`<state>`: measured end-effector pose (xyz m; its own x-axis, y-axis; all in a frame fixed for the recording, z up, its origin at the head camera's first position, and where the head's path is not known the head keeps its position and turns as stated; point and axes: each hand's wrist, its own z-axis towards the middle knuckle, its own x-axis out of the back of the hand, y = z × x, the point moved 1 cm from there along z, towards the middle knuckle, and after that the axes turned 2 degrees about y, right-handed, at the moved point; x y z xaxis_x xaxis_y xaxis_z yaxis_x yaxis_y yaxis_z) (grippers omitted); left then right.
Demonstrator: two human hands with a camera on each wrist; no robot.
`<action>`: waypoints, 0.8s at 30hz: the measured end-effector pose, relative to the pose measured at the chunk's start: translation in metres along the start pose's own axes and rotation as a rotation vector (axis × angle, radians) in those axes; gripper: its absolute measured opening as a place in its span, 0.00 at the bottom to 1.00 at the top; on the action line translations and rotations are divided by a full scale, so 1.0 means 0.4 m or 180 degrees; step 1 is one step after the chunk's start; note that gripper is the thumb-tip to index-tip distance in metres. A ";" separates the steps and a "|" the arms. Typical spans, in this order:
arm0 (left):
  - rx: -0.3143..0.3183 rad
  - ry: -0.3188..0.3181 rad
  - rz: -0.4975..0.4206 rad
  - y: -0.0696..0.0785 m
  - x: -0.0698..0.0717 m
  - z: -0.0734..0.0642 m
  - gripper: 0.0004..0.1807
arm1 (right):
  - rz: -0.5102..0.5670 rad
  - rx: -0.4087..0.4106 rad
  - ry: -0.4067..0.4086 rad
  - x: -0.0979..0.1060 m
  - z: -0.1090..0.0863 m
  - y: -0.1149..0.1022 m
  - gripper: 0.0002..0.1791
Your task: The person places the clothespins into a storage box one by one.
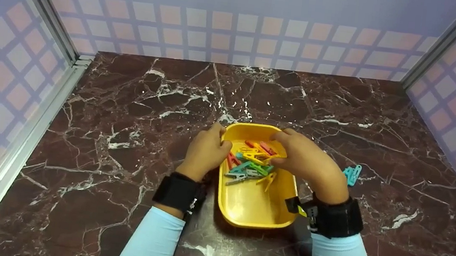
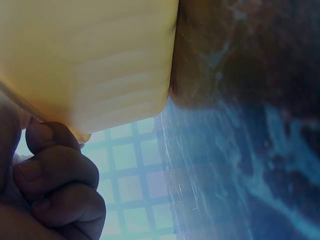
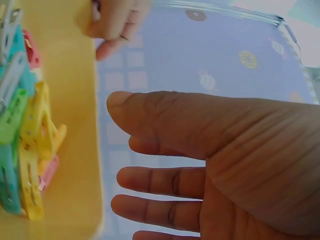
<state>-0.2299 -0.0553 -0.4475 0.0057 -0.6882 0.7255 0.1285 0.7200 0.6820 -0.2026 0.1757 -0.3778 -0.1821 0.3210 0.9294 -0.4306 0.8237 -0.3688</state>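
Note:
A yellow plastic tub [image 1: 254, 224] sits in front of me with a heap of clothespins [image 1: 255, 156] toward its far half, in red, yellow, green, teal and grey. My left hand [image 1: 206, 151] pinches the tub's left rim. Its fingers curl beside the tub wall in the left wrist view, where the thumb is mostly hidden. Over the tub's right rim is my right hand [image 1: 309, 164], holding nothing. In the right wrist view its fingers [image 3: 160, 180] are extended and apart from the thumb, with clothespins [image 3: 32, 145] inside the tub beyond them.
A few teal clothespins [image 1: 352, 175] lie on the dark marbled tabletop [image 1: 121, 176], right of the tub beyond my right wrist. Walls with a checked border [image 1: 246, 38] enclose the table at the back and both sides.

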 end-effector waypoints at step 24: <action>-0.0085 0.0014 -0.0028 -0.005 0.001 -0.002 0.16 | 0.0625 -0.1330 -0.0243 0.048 -0.123 0.268 0.28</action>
<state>-0.2293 -0.0570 -0.4486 0.0088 -0.6949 0.7190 0.1550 0.7113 0.6856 -0.2088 0.2934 -0.3989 -0.2958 0.4671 0.8332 0.0085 0.8735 -0.4867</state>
